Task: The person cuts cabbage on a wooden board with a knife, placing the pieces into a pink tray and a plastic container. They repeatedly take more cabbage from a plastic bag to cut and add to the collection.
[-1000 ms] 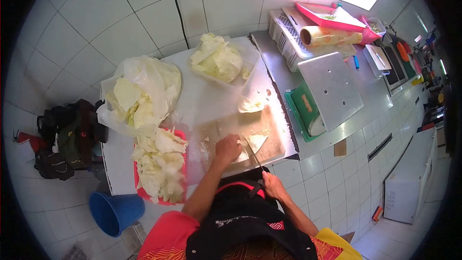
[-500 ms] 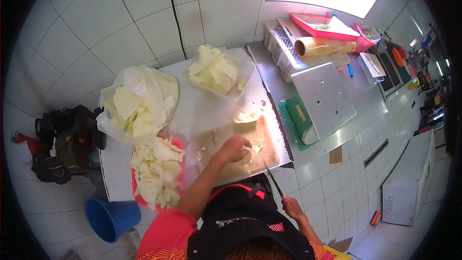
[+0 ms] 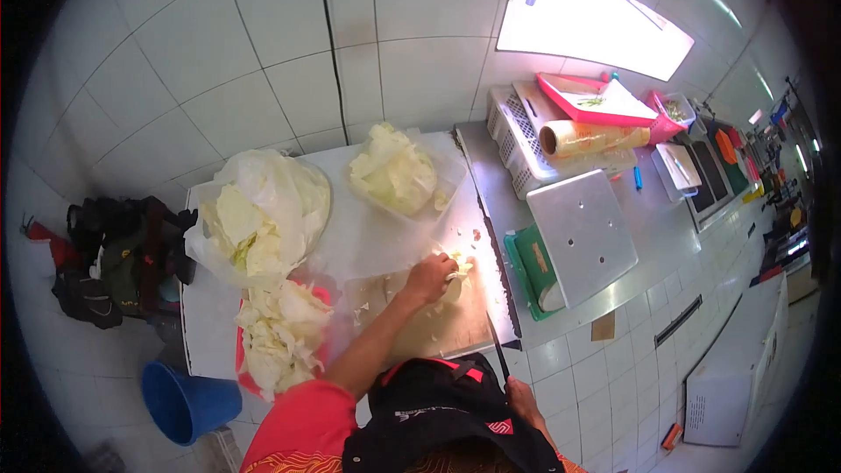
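Observation:
My left hand (image 3: 429,278) reaches over the far right part of the wooden cutting board (image 3: 438,322) and closes on cut cabbage pieces (image 3: 457,266) at the board's far edge. My right hand (image 3: 524,400) is low at the front edge of the counter, gripping a knife (image 3: 498,349) whose dark blade points up toward the board's right side. A clear tub of cabbage chunks (image 3: 394,171) stands behind the board.
A plastic bag of cabbage leaves (image 3: 258,215) and a red tray of leaves (image 3: 280,333) lie left of the board. Right are a green board (image 3: 533,270), a steel plate (image 3: 583,232), a white crate (image 3: 517,136) and cling film roll (image 3: 591,136). A blue bucket (image 3: 184,403) stands on the floor.
My left hand moved from the board's middle to its far right edge, gathering cabbage. My right hand pulled the knife off the board, back toward my body.

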Demonstrator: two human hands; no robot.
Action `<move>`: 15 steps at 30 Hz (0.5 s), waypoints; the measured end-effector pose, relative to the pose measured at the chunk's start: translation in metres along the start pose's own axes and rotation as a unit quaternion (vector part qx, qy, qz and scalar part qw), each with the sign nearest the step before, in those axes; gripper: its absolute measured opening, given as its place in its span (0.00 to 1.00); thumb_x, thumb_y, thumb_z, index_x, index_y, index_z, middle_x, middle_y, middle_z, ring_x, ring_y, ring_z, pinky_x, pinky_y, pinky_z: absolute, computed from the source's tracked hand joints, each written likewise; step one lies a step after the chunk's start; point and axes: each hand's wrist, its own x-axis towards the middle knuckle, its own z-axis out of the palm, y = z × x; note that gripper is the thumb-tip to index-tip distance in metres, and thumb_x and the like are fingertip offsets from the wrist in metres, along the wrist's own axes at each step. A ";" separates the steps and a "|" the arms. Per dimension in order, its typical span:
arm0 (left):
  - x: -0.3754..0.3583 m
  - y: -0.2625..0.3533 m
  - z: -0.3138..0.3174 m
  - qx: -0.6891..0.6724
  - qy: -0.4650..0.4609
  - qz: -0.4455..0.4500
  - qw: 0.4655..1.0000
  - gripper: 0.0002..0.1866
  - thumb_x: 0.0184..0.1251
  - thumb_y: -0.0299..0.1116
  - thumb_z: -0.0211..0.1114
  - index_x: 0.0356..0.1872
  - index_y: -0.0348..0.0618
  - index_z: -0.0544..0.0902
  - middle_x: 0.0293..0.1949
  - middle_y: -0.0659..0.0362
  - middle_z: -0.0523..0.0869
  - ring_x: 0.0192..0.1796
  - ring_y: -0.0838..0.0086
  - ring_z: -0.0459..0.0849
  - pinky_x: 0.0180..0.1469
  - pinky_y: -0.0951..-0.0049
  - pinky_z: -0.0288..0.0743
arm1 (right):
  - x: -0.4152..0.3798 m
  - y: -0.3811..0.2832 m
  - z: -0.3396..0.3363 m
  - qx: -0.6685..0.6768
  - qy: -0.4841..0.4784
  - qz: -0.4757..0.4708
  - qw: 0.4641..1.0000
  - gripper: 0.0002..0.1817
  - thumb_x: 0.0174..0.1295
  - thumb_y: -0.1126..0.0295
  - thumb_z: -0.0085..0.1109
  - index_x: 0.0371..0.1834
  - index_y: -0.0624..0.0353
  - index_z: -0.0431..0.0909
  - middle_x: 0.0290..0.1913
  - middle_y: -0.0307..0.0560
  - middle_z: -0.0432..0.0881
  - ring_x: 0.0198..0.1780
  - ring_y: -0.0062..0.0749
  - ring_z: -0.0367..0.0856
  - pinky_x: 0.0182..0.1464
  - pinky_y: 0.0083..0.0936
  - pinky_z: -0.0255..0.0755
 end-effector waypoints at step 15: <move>0.050 -0.066 0.053 0.140 0.043 0.133 0.980 0.07 0.47 0.37 0.71 0.27 0.49 0.85 0.43 0.51 0.85 0.39 0.56 0.87 0.45 0.55 0.80 | 0.121 0.133 -0.029 0.115 -0.033 0.105 0.987 0.27 0.78 0.48 0.53 0.21 0.50 0.69 0.19 0.28 0.63 0.21 0.20 0.60 0.24 0.26 0.53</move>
